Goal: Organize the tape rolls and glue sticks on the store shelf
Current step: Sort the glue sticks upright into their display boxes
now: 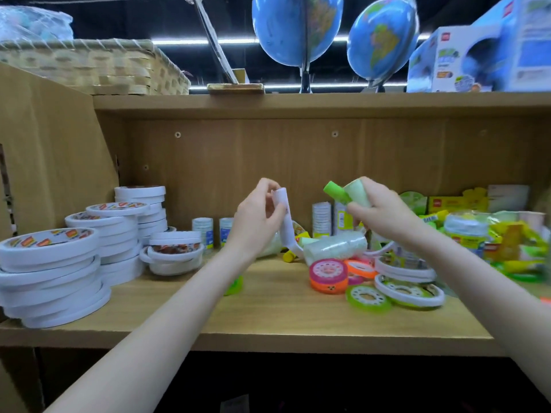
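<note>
My left hand [259,217] grips a thin white tape roll [285,222] on edge, lifted above the wooden shelf [268,311]. My right hand [378,210] holds a glue stick [347,193] with a bright green cap, tilted up to the left. Stacks of white double-sided tape rolls [53,272] fill the shelf's left side. Loose pink, orange and green tape rolls [329,275] lie below my right hand, beside a clear-wrapped pack of small rolls [335,247]. Wrapped tubes of small tape [203,229] stand at the back.
Yellow and green packaged stationery [489,234] crowds the right end of the shelf. On top of the shelf unit stand two globes [298,28], a woven basket [89,65] and a boxed product [483,55]. A cardboard panel [50,162] walls the left side.
</note>
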Motion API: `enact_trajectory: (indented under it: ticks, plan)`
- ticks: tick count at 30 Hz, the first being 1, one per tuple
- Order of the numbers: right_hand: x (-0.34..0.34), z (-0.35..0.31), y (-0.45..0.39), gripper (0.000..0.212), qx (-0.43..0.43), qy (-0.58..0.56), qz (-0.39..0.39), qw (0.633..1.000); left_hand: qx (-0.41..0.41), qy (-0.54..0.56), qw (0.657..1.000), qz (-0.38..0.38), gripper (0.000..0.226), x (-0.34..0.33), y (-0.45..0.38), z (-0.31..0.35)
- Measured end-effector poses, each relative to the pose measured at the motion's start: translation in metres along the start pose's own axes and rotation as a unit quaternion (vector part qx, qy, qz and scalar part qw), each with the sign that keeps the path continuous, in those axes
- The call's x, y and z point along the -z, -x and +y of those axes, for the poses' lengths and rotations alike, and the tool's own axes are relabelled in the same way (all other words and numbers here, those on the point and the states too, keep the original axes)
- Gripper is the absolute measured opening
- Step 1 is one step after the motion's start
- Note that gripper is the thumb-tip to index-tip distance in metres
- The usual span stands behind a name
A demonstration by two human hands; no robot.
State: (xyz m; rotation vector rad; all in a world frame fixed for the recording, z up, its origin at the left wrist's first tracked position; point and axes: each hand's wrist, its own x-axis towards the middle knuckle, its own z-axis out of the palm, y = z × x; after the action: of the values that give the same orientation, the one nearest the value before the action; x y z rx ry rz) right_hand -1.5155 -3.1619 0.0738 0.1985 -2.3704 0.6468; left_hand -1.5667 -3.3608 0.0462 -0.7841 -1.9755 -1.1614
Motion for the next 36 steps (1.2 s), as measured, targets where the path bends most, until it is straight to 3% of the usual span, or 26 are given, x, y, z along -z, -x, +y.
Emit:
enact_trajectory:
  ticks: [3,7,10,16,20,23,27,30,36]
  plan:
    - [0.049,0.016,0.004,0.016,-0.023,0.015,0.056,0.998,-0.045,0.049,0.997,-0.034,0.019,-0.028,-0.01,0.039]
    - [0.117,0.052,0.014,0.009,-0.06,0.001,0.101,0.993,-0.068,0.106,0.99,-0.069,0.032,-0.065,-0.016,0.076]
    - [0.153,0.084,0.034,0.005,-0.129,0.027,0.055,0.99,-0.071,0.162,0.981,-0.078,0.032,-0.093,-0.01,0.096]
    - [0.158,0.133,0.077,0.018,-0.185,0.22,-0.081,0.954,-0.075,0.232,0.965,-0.096,0.023,-0.14,0.011,0.115]
    - [0.151,0.152,0.093,0.031,-0.218,0.333,-0.192,0.897,-0.062,0.244,0.962,-0.104,0.023,-0.151,0.019,0.118]
    - [0.156,0.155,0.088,0.041,-0.222,0.446,-0.198,0.844,-0.071,0.244,0.961,-0.107,0.023,-0.154,0.02,0.12]
    - [0.159,0.152,0.066,0.033,-0.16,0.541,-0.212,0.798,-0.07,0.235,0.964,-0.103,0.022,-0.16,0.019,0.122]
    - [0.149,0.157,0.052,0.034,-0.115,0.541,-0.254,0.793,-0.074,0.226,0.966,-0.104,0.022,-0.162,0.02,0.119]
    - [0.132,0.173,0.037,0.027,-0.108,0.496,-0.305,0.806,-0.075,0.211,0.97,-0.1,0.024,-0.16,0.02,0.108]
